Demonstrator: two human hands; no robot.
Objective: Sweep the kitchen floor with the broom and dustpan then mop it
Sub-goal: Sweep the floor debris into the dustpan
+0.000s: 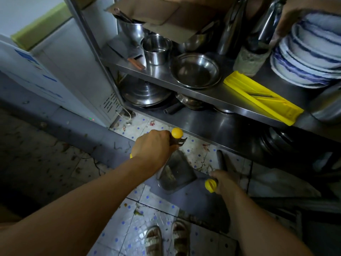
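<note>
My left hand grips a dark handle with a yellow knob on top, the dustpan handle. Below it the grey dustpan stands on the tiled floor with dirt lying inside. My right hand grips the yellow-tipped broom handle, and the dark broom head rests on the floor just right of the dustpan, by the foot of the shelf rack. Scraps of litter lie on the white tiles with blue dots between the two tools.
A steel shelf rack with pots, bowls, a yellow slicer and stacked blue-and-white plates looms right ahead. A white appliance stands at the left. Dirty floor spreads to the left. My sandalled feet are below.
</note>
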